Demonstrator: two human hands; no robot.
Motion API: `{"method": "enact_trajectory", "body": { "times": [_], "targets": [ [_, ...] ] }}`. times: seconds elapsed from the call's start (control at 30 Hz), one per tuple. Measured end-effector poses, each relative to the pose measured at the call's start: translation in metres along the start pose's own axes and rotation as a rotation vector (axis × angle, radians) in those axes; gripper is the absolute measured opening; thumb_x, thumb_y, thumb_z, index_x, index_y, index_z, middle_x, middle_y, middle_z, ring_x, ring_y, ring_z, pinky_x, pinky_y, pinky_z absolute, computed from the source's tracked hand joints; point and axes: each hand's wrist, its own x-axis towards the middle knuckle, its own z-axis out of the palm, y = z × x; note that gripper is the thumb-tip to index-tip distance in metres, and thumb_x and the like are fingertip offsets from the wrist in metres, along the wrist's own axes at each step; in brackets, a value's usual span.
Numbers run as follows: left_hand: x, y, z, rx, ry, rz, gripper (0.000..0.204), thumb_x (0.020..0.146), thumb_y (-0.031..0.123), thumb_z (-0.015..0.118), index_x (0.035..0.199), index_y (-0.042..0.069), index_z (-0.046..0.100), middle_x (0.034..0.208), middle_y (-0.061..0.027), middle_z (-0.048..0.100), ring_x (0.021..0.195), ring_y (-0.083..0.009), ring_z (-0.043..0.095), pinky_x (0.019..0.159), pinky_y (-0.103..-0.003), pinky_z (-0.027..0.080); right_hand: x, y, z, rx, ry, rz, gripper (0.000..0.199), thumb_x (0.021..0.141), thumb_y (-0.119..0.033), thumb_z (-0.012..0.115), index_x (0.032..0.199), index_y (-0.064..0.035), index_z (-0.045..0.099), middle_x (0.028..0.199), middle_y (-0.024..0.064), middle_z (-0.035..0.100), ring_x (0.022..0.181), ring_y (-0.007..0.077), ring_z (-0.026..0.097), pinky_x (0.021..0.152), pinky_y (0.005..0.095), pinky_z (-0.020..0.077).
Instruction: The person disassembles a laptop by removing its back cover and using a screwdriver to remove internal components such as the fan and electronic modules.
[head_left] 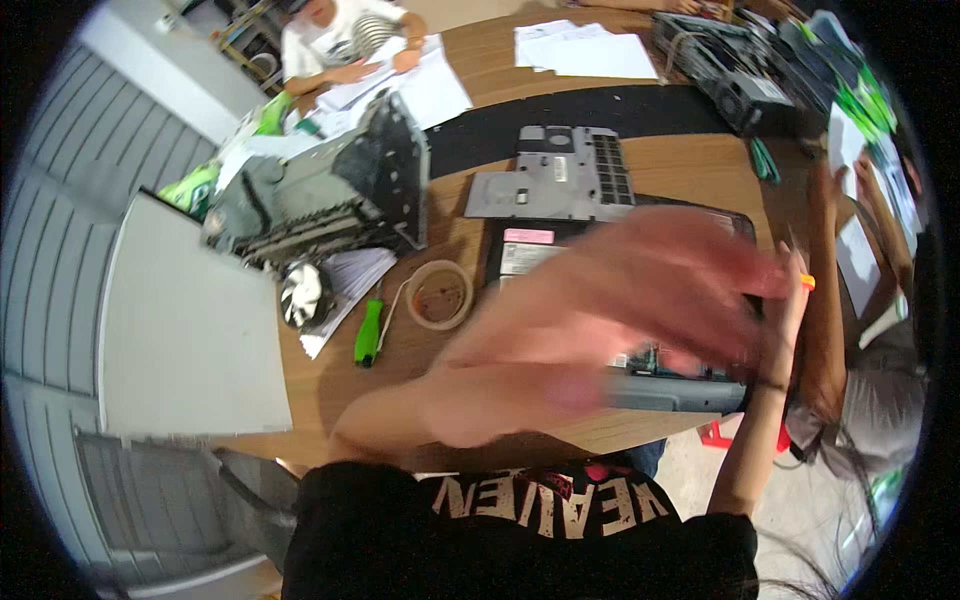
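Observation:
My left hand (620,300) reaches across the middle, large and smeared by motion. Its thumb is apart from its fingers, so it looks open, and nothing shows between them. Its fingertips overlap my right hand (790,275), whose fingers are mostly hidden or too small to read. A small orange-yellow bit shows beside that hand; what it belongs to cannot be made out. Under my left hand lies a dark laptop base (680,393) with a pink label and some exposed circuit board. A grey laptop bottom cover (500,195) rests beyond it, overlapping its far edge.
To the left are a metal computer case (400,185), a cooling fan (303,292), a green-handled screwdriver (368,335), a tape roll (467,292) and a white panel (190,330). Another computer unit (750,95) stands far right. People sit opposite and at right, near papers (600,57).

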Motion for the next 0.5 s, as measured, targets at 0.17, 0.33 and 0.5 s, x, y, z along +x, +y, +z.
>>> {"method": "enact_trajectory", "body": {
  "times": [0.17,0.33,0.5],
  "targets": [
    [0.044,-0.025,0.08,-0.488,-0.329,-0.022,0.04,0.083,0.017,0.06,0.12,0.006,0.048,0.12,-0.0097,0.041,0.099,-0.0173,0.048,0.071,-0.029,0.045,0.006,-0.006,-0.014,-0.043,-0.048,-0.019,0.019,0.088,-0.017,0.059,0.075,-0.0085,0.049,0.061,-0.0001,0.045,0.049,0.0112,0.05,0.045,0.0236,0.0388],
    [0.048,-0.071,0.109,-1.056,-0.438,-0.357,0.031,0.089,0.021,0.055,0.114,0.005,0.046,0.105,-0.006,0.049,0.084,-0.0117,0.051,0.066,-0.025,0.045,0.0,-0.008,0.007,-0.084,-0.025,0.037,0.021,0.087,-0.017,0.059,0.071,-0.0108,0.046,0.06,-0.0001,0.047,0.048,0.0103,0.05,0.045,0.0223,0.0395],
    [0.057,-0.08,0.125,-0.914,-0.363,-0.096,0.026,0.093,0.033,0.05,0.103,0.009,0.047,0.093,-0.003,0.054,0.077,-0.0078,0.055,0.063,-0.021,0.045,0.006,-0.004,-0.013,-0.085,-0.091,-0.005,0.024,0.087,-0.021,0.059,0.07,-0.0104,0.045,0.064,0.0032,0.052,0.048,0.0118,0.05,0.045,0.0225,0.0398]
  ]
}}
